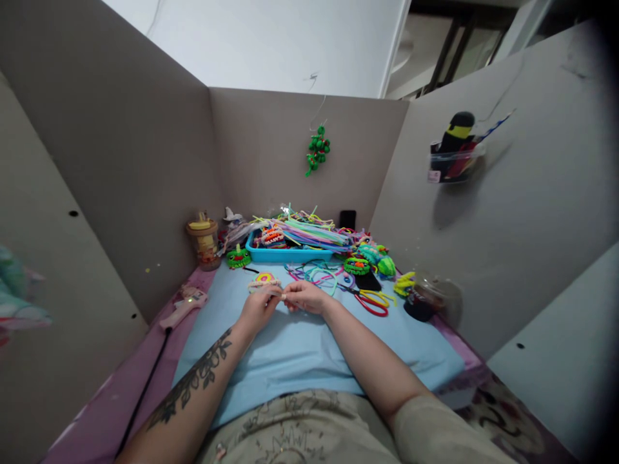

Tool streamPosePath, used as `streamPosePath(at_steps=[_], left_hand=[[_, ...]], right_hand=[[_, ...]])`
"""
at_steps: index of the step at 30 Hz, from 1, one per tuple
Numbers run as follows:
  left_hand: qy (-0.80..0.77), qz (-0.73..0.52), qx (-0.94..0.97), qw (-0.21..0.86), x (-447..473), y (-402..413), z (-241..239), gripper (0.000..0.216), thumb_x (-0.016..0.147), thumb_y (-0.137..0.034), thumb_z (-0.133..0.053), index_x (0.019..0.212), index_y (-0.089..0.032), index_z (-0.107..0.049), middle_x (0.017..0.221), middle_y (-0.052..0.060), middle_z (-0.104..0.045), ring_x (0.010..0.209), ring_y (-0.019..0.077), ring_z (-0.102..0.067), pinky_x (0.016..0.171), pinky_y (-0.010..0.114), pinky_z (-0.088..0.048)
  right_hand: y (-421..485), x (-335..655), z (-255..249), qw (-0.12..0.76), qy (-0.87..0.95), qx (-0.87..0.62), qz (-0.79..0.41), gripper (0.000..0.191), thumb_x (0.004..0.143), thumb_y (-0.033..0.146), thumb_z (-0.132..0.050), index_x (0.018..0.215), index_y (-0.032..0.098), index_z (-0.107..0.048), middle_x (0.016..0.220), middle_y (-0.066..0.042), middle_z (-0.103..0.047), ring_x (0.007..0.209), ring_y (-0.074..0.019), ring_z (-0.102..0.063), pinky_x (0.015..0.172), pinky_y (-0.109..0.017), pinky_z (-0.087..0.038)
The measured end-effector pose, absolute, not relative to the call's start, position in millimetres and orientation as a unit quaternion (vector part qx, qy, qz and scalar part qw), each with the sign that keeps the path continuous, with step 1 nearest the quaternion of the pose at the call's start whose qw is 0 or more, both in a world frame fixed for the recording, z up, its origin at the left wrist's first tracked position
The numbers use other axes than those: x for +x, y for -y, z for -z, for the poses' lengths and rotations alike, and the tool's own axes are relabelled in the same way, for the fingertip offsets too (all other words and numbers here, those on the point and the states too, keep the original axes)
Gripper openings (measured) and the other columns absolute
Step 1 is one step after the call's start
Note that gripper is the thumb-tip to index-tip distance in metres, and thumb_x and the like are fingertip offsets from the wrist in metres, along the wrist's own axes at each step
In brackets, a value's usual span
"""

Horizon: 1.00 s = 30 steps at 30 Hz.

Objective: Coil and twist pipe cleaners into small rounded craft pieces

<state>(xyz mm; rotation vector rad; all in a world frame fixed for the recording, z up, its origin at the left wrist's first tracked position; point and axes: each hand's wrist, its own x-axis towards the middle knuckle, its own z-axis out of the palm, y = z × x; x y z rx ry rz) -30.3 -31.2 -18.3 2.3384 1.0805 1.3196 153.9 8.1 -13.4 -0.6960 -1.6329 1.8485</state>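
Note:
My left hand (264,304) is closed at the middle of the blue cloth (300,361), its fingers around the near side of a small pipe-cleaner craft (265,278) in pale pink and yellow. Right beside it, my right hand (307,297) is closed in a pinch, and the fingertips of both hands meet. A tiny pale bit shows between them, too small to name for certain. Right of the hands lie red-handled scissors (374,306) and a yellow-handled tool (384,297). Loose purple and teal pipe cleaners (319,274) are strewn just beyond the hands.
A blue tray (290,256) heaped with pipe cleaners (314,232) stands at the back. Green craft figures (238,258) sit beside it. A pink glue gun (184,311) with a black cord lies left; a lidded cup (206,243) stands behind it. A dark-based clear cup (423,299) is right. Panels enclose the table.

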Motion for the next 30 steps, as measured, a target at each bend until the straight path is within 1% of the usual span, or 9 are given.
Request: streamPosePath(at_steps=[6, 10, 15, 20, 24, 26, 30], left_hand=[[-0.373, -0.470, 0.787, 0.144, -30.5, 31.5, 18.3, 0.014, 0.084, -0.028, -0.051, 0.085, -0.020, -0.063, 0.088, 0.008, -0.069, 0.090, 0.0200, -0.063, 0.085, 0.035, -0.045], [-0.392, -0.478, 0.769, 0.165, -29.0, 32.2, 17.3, 0.016, 0.083, -0.030, -0.052, 0.084, -0.020, -0.064, 0.086, 0.008, -0.070, 0.086, 0.0201, -0.063, 0.080, 0.034, -0.047], [-0.430, -0.498, 0.731, 0.180, -26.5, 34.4, 8.1, 0.017, 0.079, -0.033, -0.057, 0.081, -0.020, -0.068, 0.079, 0.006, -0.070, 0.080, 0.0201, -0.062, 0.073, 0.030, -0.048], [-0.452, -0.524, 0.683, 0.234, -25.8, 33.8, 4.1, 0.023, 0.076, -0.037, -0.060, 0.082, -0.017, -0.069, 0.069, 0.004, -0.066, 0.060, 0.0151, -0.057, 0.056, 0.025, -0.044], [-0.460, -0.524, 0.646, 0.311, -24.8, 31.2, 6.3, 0.028, 0.075, -0.041, -0.061, 0.083, -0.015, -0.069, 0.060, 0.001, -0.061, 0.052, 0.0128, -0.054, 0.050, 0.023, -0.042], [-0.458, -0.525, 0.633, 0.338, -24.3, 30.5, 6.6, 0.030, 0.074, -0.042, -0.062, 0.084, -0.015, -0.069, 0.059, 0.001, -0.062, 0.051, 0.0125, -0.054, 0.049, 0.023, -0.042], [-0.458, -0.526, 0.619, 0.361, -24.1, 31.1, 4.7, 0.031, 0.073, -0.043, -0.063, 0.081, -0.013, -0.070, 0.060, 0.002, -0.062, 0.051, 0.0120, -0.053, 0.047, 0.022, -0.040]], right_hand=[[-2.2, 152.6, 7.3, 0.285, 0.624, -0.265, -0.677, 0.038, 0.063, 0.047, -0.074, 0.074, 0.013, -0.060, 0.055, 0.004, -0.056, 0.045, -0.0067, -0.049, 0.044, -0.019, -0.035], [0.4, 150.2, 4.7, 0.293, 0.633, -0.281, -0.659, 0.039, 0.063, 0.049, -0.073, 0.073, 0.014, -0.059, 0.052, 0.005, -0.054, 0.043, -0.0061, -0.045, 0.043, -0.019, -0.032], [-3.4, 145.0, 9.5, 0.358, 0.625, -0.294, -0.628, 0.036, 0.067, 0.048, -0.070, 0.069, 0.015, -0.057, 0.051, 0.005, -0.051, 0.043, -0.0062, -0.042, 0.042, -0.020, -0.029], [-8.4, 141.8, 14.7, 0.428, 0.622, -0.298, -0.583, 0.032, 0.071, 0.048, -0.066, 0.073, 0.017, -0.057, 0.050, 0.006, -0.046, 0.044, -0.0070, -0.038, 0.044, -0.021, -0.029], [-8.9, 139.4, 15.3, 0.461, 0.649, -0.323, -0.511, 0.031, 0.074, 0.048, -0.062, 0.073, 0.018, -0.055, 0.052, 0.006, -0.045, 0.046, -0.0079, -0.039, 0.046, -0.021, -0.030], [-7.6, 137.5, 14.4, 0.477, 0.668, -0.345, -0.455, 0.028, 0.076, 0.045, -0.059, 0.074, 0.018, -0.055, 0.055, 0.005, -0.046, 0.050, -0.0092, -0.042, 0.048, -0.022, -0.033], [-2.1, 134.6, 11.8, 0.517, 0.724, -0.373, -0.264, 0.018, 0.081, 0.034, -0.055, 0.073, 0.018, -0.058, 0.070, 0.000, -0.054, 0.067, -0.0136, -0.050, 0.062, -0.025, -0.040]])
